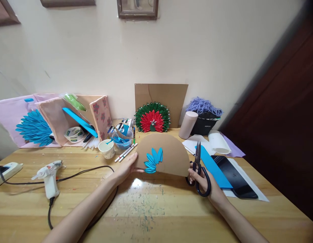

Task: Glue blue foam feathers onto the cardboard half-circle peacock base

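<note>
Head view, left grip [130, 164] pinching cardboard half-disc [173, 152], right grip [202, 180] curled around scissors [198, 158]

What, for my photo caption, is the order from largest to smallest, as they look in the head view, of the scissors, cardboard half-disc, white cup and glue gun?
1. Cardboard half-disc
2. Glue gun and scissors: too alike to rank
3. White cup

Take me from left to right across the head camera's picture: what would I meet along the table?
White power strip, glue gun, paper cup, left hand, half-round cardboard with blue petals, scissors held in the right hand, glossy black device.
</note>
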Motion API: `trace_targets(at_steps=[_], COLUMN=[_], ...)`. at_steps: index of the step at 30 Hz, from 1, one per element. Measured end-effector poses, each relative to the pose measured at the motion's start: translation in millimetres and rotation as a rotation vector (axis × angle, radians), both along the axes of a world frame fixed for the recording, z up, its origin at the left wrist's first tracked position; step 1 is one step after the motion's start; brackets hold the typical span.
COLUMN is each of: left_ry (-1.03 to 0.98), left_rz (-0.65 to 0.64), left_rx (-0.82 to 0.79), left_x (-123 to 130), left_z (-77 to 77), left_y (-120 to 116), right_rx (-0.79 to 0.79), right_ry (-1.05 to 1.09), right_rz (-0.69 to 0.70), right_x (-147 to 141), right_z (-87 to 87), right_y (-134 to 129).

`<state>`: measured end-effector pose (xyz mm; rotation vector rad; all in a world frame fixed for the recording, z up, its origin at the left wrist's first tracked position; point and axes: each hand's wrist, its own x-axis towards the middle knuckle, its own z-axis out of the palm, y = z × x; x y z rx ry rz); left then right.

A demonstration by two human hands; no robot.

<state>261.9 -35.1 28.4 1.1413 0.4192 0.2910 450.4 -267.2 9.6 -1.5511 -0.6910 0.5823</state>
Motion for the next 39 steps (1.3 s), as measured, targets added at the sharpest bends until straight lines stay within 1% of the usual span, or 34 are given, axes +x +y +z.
trace_targets(at_steps=[2, 4, 6, 8, 11, 14, 16, 19, 22, 25, 27, 33, 36, 39], left_ry=[-0.008, -0.015, -0.005, 0.013, 0.048, 0.076, 0.055, 0.030, 0.071, 0.074, 0.065, 0.087, 0.088, 0.118], left_rz=[-0.030, -0.052, -0.061, -0.061, -0.106, -0.162, -0.145, -0.069, 0.004, 0.041, 0.041, -0.042, -0.074, -0.076], left_rx=[-0.014, -0.031, -0.045, -0.044, -0.013, 0.061, 0.129, 0.256, 0.385, 0.433, 0.426, 0.448, 0.474, 0.517], left_x=[0.3, 0.6, 0.9, 1.4, 2.7, 4.6, 5.8, 6.3, 5.2, 4.0, 3.9, 4.5, 2.4, 0.3], left_z=[0.8, 0.7, -0.9, -4.0, -9.8, -14.1, -15.5, -15.6, -15.0, -14.6, -13.9, -12.0, -11.9, -12.2], left_y=[-4.6, -7.5, -8.2, -7.2, -3.8, 0.0, 2.1, 5.6, 10.4, 13.7, 13.0, -1.9, -9.2, -13.3], right_rx=[-0.099, -0.119, -0.084, -0.042, 0.034, 0.114, 0.159, 0.232, 0.298, 0.327, 0.329, 0.292, 0.284, 0.276], right_ry=[-0.091, -0.116, -0.083, -0.015, 0.114, 0.201, 0.231, 0.279, 0.347, 0.401, 0.429, 0.476, 0.468, 0.458], right_rz=[0.024, 0.013, -0.023, -0.065, -0.115, -0.143, -0.152, -0.177, -0.228, -0.255, -0.252, -0.232, -0.198, -0.158], right_x=[-4.5, -7.9, -8.7, -6.7, -0.7, 6.0, 10.4, 16.6, 22.0, 25.4, 26.3, 25.5, 25.0, 23.2], right_z=[6.7, 13.4, 17.1, 16.7, 11.2, 5.0, 2.5, 1.8, 3.8, 5.5, 5.0, -2.0, -5.1, -6.3], right_y=[-2.6, -3.8, -3.3, -1.5, 1.0, 1.1, 0.0, -2.1, -3.4, -3.6, -3.3, -1.5, -1.6, -1.9])
